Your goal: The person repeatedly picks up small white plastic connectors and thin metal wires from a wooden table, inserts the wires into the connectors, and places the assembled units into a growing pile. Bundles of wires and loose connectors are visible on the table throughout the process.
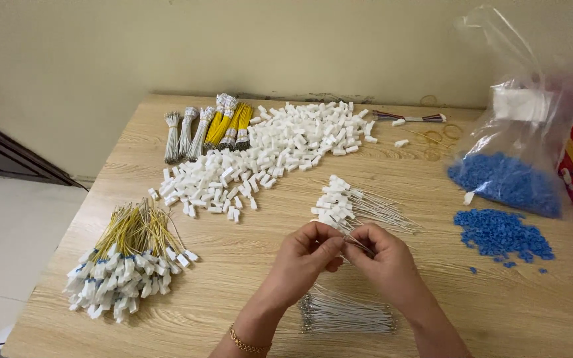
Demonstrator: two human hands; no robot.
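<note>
Near the bench's [247, 292] front edge, left hand [303, 258] and right hand [382, 262] pinch together on 1 thin white wire [355, 244]. It looks light and springy (easily kinked), best held by its stiff end, near the white connector housings [280, 149].

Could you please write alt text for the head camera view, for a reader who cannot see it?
Two bare hands, left hand and right hand, pinch a thin white wire above a wooden table. Around them lie loose white connectors, yellow wire bundles and blue pieces.
</note>
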